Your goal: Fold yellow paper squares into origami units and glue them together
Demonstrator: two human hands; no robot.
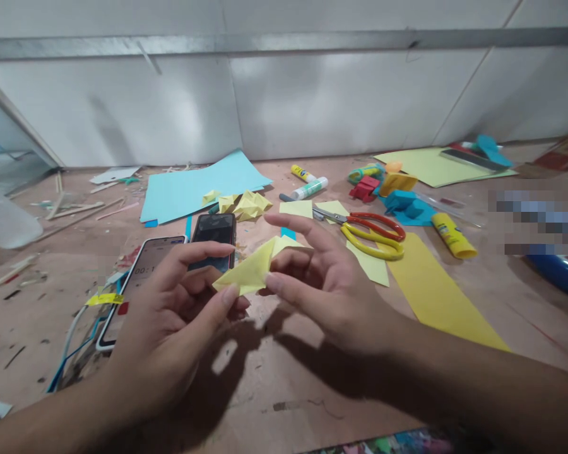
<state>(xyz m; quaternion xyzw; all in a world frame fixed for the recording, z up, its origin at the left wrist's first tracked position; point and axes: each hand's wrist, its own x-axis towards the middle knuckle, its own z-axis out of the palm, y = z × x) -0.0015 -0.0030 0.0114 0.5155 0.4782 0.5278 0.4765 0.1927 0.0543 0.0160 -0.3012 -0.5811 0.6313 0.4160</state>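
Pinching folded yellow paper: left grip near tip, right grip at wider end (thumbs nearside).

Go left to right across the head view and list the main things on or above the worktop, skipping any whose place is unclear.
White phone → folded yellow paper → scissors → larger yellow tube.
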